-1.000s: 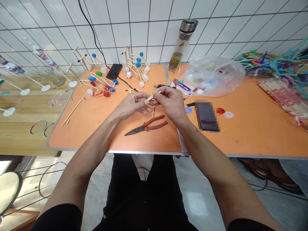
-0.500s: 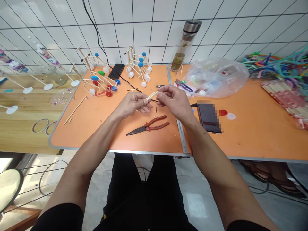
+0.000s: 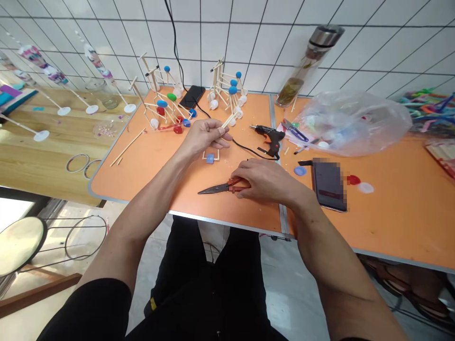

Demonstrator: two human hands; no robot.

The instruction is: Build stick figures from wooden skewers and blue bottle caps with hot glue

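Between the thumb and fingers of my left hand [image 3: 209, 137] are thin wooden sticks [image 3: 230, 119], held up over the orange table. My right hand [image 3: 261, 182] wraps around the red handles of the pliers [image 3: 215, 189], which lie on the table with their dark jaws pointing left. Just below my left hand sits a small stick frame with a blue piece [image 3: 210, 158]. A black glue gun [image 3: 268, 138] with an orange trigger lies beyond my right hand, its cable running left.
Stick models with coloured caps [image 3: 163, 106] stand at the back left. To the right are a clear plastic bag [image 3: 355, 123], purple-handled snips [image 3: 298, 132], a phone [image 3: 329, 184] and a blue cap [image 3: 300, 171]. A tall tea bottle [image 3: 302, 71] stands by the tiled wall.
My right hand has left the sticks, moved down toward me and closed on the pliers' handles. My left hand keeps the sticks. The view has shifted, uncovering the glue gun and small frame.
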